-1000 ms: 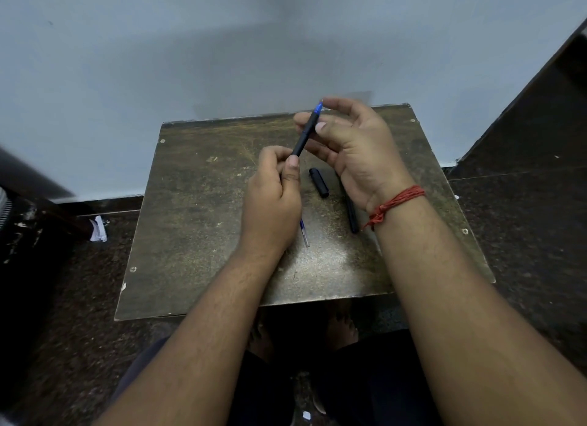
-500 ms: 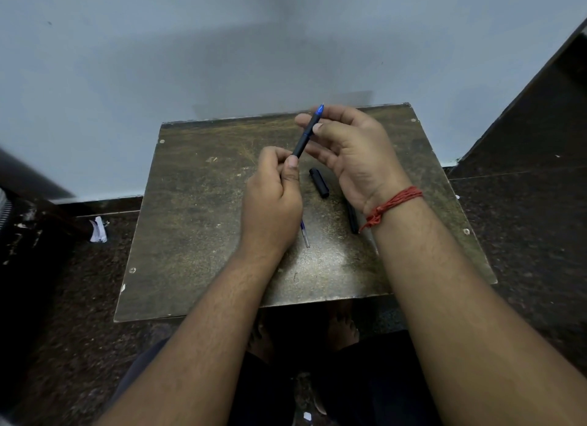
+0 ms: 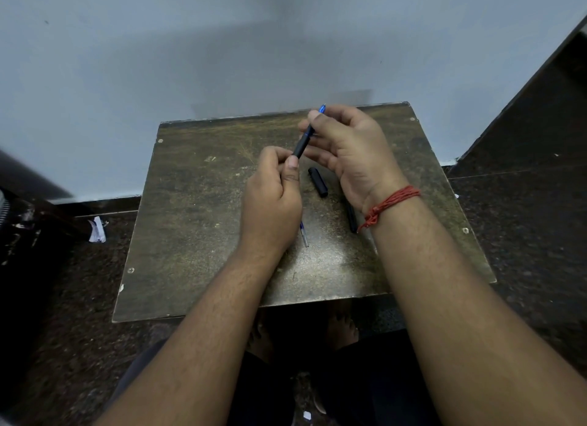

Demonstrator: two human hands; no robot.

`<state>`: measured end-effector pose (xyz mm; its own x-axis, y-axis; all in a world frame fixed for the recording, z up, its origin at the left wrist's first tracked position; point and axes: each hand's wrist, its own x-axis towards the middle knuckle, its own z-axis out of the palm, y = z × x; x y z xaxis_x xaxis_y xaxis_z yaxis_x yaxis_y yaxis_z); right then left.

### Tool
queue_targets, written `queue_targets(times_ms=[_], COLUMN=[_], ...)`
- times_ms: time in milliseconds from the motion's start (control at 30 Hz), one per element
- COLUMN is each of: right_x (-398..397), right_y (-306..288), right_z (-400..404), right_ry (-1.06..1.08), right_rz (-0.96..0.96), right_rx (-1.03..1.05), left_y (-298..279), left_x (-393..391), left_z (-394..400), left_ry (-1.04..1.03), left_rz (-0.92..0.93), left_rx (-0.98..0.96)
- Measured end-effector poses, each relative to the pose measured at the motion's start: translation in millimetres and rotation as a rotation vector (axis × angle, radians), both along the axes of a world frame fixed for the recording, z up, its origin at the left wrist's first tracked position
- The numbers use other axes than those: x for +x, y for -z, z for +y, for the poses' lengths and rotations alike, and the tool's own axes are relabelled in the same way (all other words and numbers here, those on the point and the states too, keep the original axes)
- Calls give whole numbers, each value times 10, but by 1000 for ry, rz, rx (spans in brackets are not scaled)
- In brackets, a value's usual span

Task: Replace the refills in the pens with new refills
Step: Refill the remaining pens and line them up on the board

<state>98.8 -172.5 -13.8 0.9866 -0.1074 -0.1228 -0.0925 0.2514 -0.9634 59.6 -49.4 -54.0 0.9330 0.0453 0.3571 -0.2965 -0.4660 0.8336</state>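
A black pen [image 3: 303,141] with a blue tip pointing up and away is held above the small brown table [image 3: 197,209]. My left hand [image 3: 271,203] grips its lower end in curled fingers. My right hand [image 3: 347,152] pinches the upper part near the blue tip between thumb and fingers. A black pen cap [image 3: 317,182] lies on the table between my hands. A thin clear refill [image 3: 304,234] with blue ink pokes out from under my left hand. A second black pen [image 3: 351,217] lies partly hidden under my right wrist.
The table stands against a pale wall [image 3: 222,50] on a dark speckled floor [image 3: 524,222]. A crumpled white paper scrap [image 3: 97,230] lies on the floor at the left. My bare feet [image 3: 341,328] show under the table's near edge.
My right-hand fingers have shifted on the pen's tip end, the thumb now sitting higher near the blue tip. The left hand and the pen have stayed almost in place.
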Motion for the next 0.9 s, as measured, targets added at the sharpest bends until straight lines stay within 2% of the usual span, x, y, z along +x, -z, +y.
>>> queue_targets(times_ms=[100,333,500,900], right_x=[-11,-12,4,-31], right_y=[22,-20,24,-84], right_z=[11,-16,15,-10], right_ry=[20,-10,37,5], right_rz=[-15,-11,-27,-14], right_rx=[-71,59,-17,200], left_y=[6,-5,4,-1], left_x=[7,-4,3,-2], left_z=[4,0,-2,-7], left_ry=[3,14,10,24], left_rz=[3,9,11,6], left_rx=[1,9,3,7])
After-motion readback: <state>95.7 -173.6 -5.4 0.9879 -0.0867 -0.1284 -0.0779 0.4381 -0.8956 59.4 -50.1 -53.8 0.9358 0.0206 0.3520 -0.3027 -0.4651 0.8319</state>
